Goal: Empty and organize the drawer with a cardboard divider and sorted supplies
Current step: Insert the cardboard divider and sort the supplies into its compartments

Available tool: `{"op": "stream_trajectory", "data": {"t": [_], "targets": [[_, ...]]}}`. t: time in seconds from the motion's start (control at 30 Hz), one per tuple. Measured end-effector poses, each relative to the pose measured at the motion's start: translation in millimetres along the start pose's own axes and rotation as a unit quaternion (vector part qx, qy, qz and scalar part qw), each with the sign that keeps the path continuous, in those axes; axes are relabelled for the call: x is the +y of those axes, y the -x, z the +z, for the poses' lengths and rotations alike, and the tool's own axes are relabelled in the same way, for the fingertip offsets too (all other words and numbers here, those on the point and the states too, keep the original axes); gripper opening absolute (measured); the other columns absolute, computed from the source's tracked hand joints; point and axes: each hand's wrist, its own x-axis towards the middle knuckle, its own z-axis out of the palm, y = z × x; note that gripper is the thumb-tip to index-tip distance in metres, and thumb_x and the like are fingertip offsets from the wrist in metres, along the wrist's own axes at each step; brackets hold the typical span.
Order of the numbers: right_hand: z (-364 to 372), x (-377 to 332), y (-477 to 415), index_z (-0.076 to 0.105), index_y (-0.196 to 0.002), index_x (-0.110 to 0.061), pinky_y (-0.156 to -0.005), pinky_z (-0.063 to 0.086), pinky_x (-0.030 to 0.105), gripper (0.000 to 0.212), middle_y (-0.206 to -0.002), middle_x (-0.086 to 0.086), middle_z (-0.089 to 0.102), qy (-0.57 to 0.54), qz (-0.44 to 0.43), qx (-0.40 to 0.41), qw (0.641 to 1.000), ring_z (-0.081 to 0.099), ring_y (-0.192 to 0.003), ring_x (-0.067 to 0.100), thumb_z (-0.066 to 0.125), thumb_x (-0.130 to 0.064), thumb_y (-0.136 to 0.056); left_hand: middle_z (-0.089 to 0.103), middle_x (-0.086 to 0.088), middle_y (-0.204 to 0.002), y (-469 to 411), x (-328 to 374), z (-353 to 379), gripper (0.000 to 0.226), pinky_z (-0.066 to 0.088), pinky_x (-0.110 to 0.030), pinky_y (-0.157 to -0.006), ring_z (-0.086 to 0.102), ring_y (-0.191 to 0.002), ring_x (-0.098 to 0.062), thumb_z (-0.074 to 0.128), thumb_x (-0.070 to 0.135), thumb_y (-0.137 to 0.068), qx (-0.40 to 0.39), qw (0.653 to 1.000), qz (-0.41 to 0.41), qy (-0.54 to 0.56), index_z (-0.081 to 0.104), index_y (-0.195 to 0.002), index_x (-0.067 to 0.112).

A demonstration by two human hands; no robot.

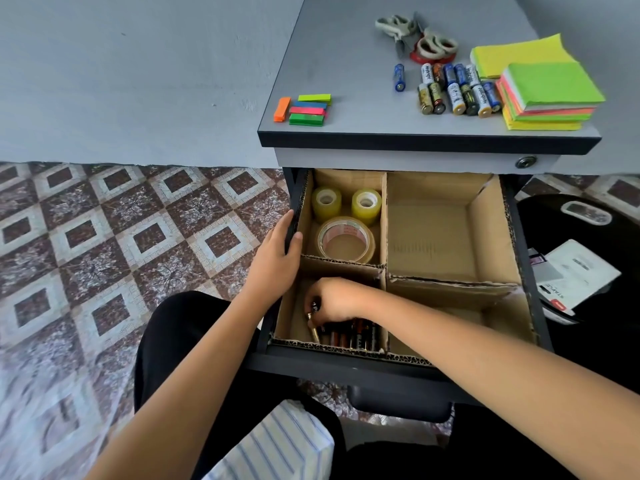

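Drawer (391,372): dark, pulled open under the tabletop (346,81).
Cardboard divider (383,237): brown, corrugated, forms four compartments.
Far-left compartment: two small yellowish tape rolls (326,202), side by side; one larger clear tape roll (346,241) lying flat in front of them.
Near-left compartment: stored batteries (349,336) in a row by the near wall, some gripped by the right hand (332,299).
On the tabletop:
- loose batteries (457,91), mid-surface
- two scissors (415,36), towards the far edge
- neon sticky-note pads (543,95), stacked at the near-right corner
- coloured index flags (306,109), near-left corner
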Motion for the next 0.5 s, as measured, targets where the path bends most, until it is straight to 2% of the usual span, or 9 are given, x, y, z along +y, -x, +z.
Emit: {"op": "stream_trajectory", "data": {"t": [0.13,0.23,0.33,0.43,0.5], "targets": [[2.5,3.5,-1.9,0.065,-0.103,-0.006,-0.053,0.039,0.022,0.027,-0.089,0.005,0.060,0.025,0.021,0.001,0.999,0.056,-0.081,0.022,0.070,-0.022,-0.082,0.033,0.004,-0.151,0.3,-1.9,0.8,0.048,0.021,-0.018,-0.100,0.028,-0.139,-0.013,0.038,0.029,-0.101,0.004,1.000,-0.005,0.011,0.026,-0.147,0.025],[2.7,4.6,-3.2,0.065,-0.103,-0.002,-0.066,0.047,0.028,0.030,-0.095,0.012,0.066,0.071,0.031,-0.002,0.997,0.062,-0.086,0.028,0.067,-0.025,-0.084,0.033,0.003,-0.151,-0.1,-2.9,1.5,0.048,0.022,-0.018,-0.100,0.029,-0.139,-0.014,0.038,0.029,-0.100,0.004,1.000,-0.005,0.019,0.026,-0.147,0.026],[0.8,4.8,-2.9,0.059,-0.083,-0.003,-0.063,0.046,0.029,0.018,-0.081,0.011,0.062,0.105,0.022,-0.001,0.994,0.057,-0.074,0.026,0.057,-0.019,-0.090,0.034,0.002,-0.151,-0.3,-3.7,1.9,0.048,0.022,-0.019,-0.101,0.029,-0.139,-0.014,0.038,0.029,-0.100,0.005,1.000,-0.007,0.025,0.026,-0.147,0.026],[-3.5,3.5,-0.1,0.063,-0.094,0.002,-0.073,0.052,0.033,0.018,-0.088,0.013,0.065,0.134,-0.004,0.012,0.991,0.061,-0.082,0.028,0.052,-0.012,-0.091,0.033,0.003,-0.151,-0.6,-4.5,2.5,0.048,0.022,-0.019,-0.101,0.029,-0.139,-0.013,0.038,0.029,-0.100,0.004,1.000,-0.005,0.026,0.026,-0.147,0.025],[-5.8,2.7,2.6,0.057,-0.075,-0.002,-0.059,0.046,0.031,0.017,-0.069,0.010,0.056,0.158,-0.014,0.034,0.987,0.055,-0.065,0.025,0.050,-0.003,-0.090,0.033,0.003,-0.151,-0.8,-5.0,3.0,0.049,0.023,-0.020,-0.102,0.029,-0.139,-0.013,0.038,0.029,-0.100,0.003,1.000,-0.004,0.027,0.025,-0.147,0.025]]}}
